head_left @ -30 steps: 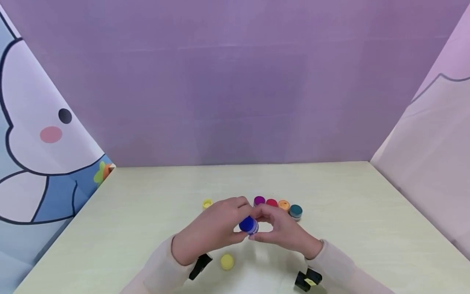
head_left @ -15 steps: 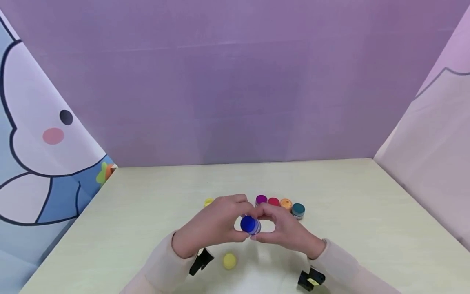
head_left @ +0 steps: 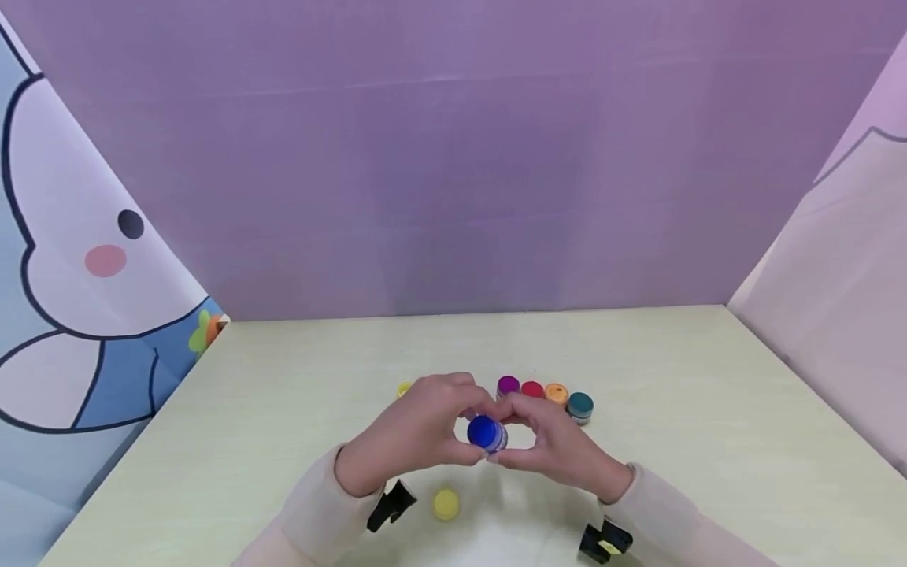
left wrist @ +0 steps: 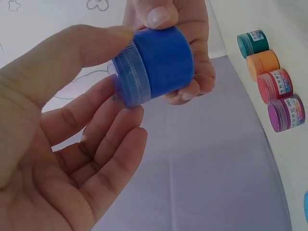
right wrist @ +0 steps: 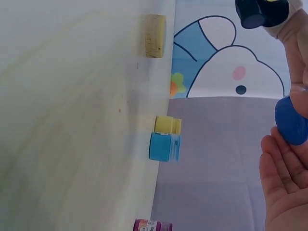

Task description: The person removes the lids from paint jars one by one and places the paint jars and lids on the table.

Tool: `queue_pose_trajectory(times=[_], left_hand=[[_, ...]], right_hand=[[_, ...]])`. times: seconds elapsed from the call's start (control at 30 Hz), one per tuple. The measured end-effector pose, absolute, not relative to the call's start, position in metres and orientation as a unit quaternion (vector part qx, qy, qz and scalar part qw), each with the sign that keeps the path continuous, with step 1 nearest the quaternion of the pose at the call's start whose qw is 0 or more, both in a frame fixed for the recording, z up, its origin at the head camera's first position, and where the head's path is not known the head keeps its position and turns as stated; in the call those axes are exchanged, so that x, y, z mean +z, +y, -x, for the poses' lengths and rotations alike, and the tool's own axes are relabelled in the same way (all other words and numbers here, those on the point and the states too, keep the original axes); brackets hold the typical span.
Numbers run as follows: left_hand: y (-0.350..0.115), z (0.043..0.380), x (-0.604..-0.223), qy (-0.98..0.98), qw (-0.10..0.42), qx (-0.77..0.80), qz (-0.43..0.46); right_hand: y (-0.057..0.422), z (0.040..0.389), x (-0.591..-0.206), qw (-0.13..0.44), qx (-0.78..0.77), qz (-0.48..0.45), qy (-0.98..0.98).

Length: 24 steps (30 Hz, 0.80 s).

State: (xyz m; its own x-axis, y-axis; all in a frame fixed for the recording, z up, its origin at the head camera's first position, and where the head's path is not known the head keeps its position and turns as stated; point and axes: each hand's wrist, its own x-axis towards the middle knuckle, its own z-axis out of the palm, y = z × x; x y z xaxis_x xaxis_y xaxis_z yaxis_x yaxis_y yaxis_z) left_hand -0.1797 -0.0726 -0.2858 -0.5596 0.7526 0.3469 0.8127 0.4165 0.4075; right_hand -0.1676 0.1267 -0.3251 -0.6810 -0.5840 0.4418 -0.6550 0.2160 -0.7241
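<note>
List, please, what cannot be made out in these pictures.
Head view: far yellow jar, mostly hidden by left hand.
Right wrist view: blue jar, cut by right edge; purple jar, by bottom edge.
Left wrist view: light-blue thing, cut by right edge; print on red jar, too small.

I see a pale table [head_left: 312,366], and behind it stands a purple wall [head_left: 453,173], which has faint creases across. At the left slants a blue panel [head_left: 42,472]; on it is a white cartoon animal [head_left: 78,189] with pink cheek. The right panel [head_left: 836,291] is whitish, pink above. The light is soft.
</note>
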Motion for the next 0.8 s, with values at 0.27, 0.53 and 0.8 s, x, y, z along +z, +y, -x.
queue_pose_trajectory(times=[0.27,0.53,0.8], left_hand=[[-0.070,0.181,-0.289,-0.865,0.040,-0.289,0.409],[-0.070,0.180,-0.288,-0.869,0.049,-0.273,0.410],[-0.079,0.181,-0.283,-0.811,0.081,-0.193,0.546]], right_hand=[[0.124,0.165,-0.326,0.059,0.477,-0.381,-0.790],[0.130,0.180,-0.348,0.046,0.487,-0.342,-0.802],[0.135,0.186,-0.354,-0.039,0.524,-0.325,-0.787]])
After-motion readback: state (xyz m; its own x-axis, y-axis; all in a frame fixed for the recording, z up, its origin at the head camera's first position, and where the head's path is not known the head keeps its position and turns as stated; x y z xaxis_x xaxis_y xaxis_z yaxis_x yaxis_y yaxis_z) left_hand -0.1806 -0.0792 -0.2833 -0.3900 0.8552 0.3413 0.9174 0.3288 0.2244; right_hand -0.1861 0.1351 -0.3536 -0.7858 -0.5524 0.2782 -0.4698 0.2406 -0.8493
